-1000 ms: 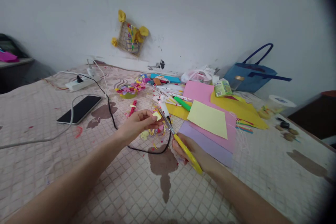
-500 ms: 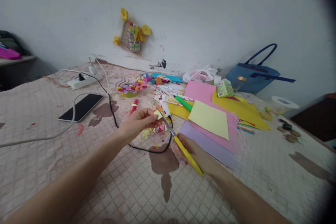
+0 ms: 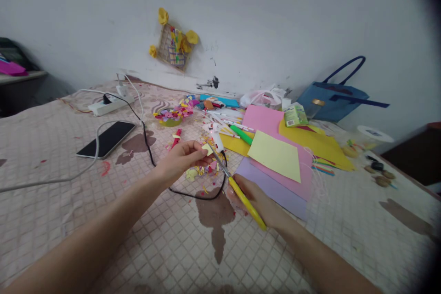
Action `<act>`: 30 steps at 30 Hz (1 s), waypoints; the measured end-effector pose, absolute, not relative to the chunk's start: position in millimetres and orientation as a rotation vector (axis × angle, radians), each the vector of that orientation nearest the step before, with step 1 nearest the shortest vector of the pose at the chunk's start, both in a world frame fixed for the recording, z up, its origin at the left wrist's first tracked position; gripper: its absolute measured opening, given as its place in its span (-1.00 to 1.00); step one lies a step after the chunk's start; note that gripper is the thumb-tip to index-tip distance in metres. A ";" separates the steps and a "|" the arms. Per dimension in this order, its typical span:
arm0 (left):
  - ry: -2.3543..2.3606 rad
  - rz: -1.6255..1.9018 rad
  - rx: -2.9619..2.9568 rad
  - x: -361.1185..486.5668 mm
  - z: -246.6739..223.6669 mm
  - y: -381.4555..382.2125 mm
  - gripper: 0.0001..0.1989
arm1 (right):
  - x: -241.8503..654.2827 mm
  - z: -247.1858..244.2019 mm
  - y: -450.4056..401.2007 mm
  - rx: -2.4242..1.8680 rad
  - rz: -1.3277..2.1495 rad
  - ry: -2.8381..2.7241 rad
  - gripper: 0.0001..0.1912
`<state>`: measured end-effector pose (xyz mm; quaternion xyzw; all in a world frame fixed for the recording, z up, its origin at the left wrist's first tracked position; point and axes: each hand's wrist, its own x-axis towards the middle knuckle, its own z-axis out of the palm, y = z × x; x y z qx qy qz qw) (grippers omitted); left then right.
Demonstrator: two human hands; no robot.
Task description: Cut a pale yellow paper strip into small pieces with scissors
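Observation:
My left hand [image 3: 188, 156] pinches a small pale yellow piece of paper [image 3: 207, 149] between thumb and fingers. Yellow-handled scissors [image 3: 246, 203] are gripped in my right hand [image 3: 250, 193], with the blades pointing up and left to the edge of the paper piece. Whether the blades are parted I cannot tell. Just beyond the hands lies a white glue gun [image 3: 216, 138] with a black cord looping under my wrists. Paper scraps [image 3: 193, 173] in pale yellow and pink are scattered beneath the fingers. A pale yellow sheet [image 3: 275, 155] rests on pink and purple sheets to the right.
On the left are a phone [image 3: 106, 139], a white power strip [image 3: 110, 105] and loose cables. A green dish of coloured cutouts [image 3: 170, 122] stands behind my left hand. A green marker [image 3: 241, 134], white sticks, a small box [image 3: 295, 115] and a blue bag [image 3: 334, 101] are farther right.
Both hands keep almost the same pose, with the scissors still at the paper piece. The whole view has shifted very slightly.

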<state>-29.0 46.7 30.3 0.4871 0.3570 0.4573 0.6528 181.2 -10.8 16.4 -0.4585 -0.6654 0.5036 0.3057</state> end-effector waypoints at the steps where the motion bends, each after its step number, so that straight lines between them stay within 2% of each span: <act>1: 0.813 1.035 1.108 -29.1 30.5 46.7 -0.78 | 181.2 16.5 -10.6 -1.223 1.314 -1.803 -0.72; 13: 0.821 1.018 1.106 -31.1 29.9 48.7 -0.78 | 177.0 26.4 -11.6 -1.414 1.090 -2.009 -0.74; 30: 0.785 0.985 1.140 -35.1 28.9 51.5 -0.80 | 179.5 16.0 -9.6 -1.377 1.104 -1.966 -0.70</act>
